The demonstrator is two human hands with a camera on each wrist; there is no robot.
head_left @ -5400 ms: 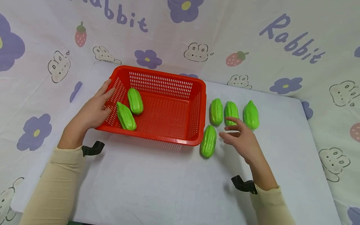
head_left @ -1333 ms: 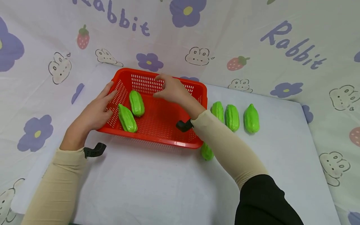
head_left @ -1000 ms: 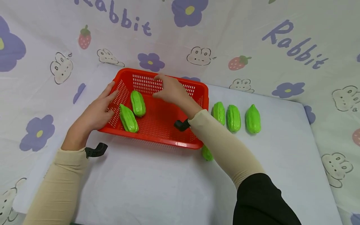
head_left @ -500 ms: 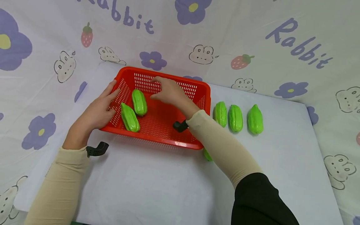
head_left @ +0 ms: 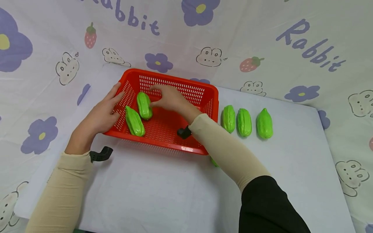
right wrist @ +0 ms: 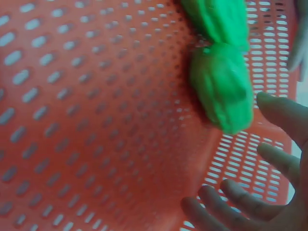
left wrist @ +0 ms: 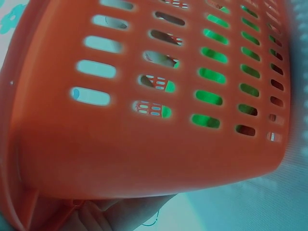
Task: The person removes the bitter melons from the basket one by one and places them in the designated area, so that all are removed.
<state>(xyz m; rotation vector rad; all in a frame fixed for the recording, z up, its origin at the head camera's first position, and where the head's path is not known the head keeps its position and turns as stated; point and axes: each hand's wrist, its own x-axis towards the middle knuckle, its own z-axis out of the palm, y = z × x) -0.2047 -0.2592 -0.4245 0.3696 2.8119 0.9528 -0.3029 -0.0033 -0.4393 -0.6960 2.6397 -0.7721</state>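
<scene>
Your right hand (head_left: 172,98) is spread, thumb and fingers apart and pinching nothing, inside the red basket (head_left: 186,149). Its thumb is just beside the right side of the far gourd (head_left: 144,106); whether the two touch, I can't tell. Your left hand (head_left: 100,116) lies over the basket's left rim, its fingers spread and pointing inward.

The far gourd lies in the left part of the basket, and the near gourd (head_left: 134,121) lies next to it, toward the near left. On the white table (head_left: 151,187), to the basket's right, you have the left gourd (head_left: 228,118), middle gourd (head_left: 244,122) and right gourd (head_left: 264,124) in a row. A corner gourd (head_left: 214,162) peeks out by the basket's near right corner, mostly hidden under your sleeve (head_left: 227,149).

I'd judge you partway along: of six gourds in view, four lie out on the table and two are in the basket. What's left seems to centre on that pair: you have no hold on the far gourd yet, and neither hand touches the near gourd.
</scene>
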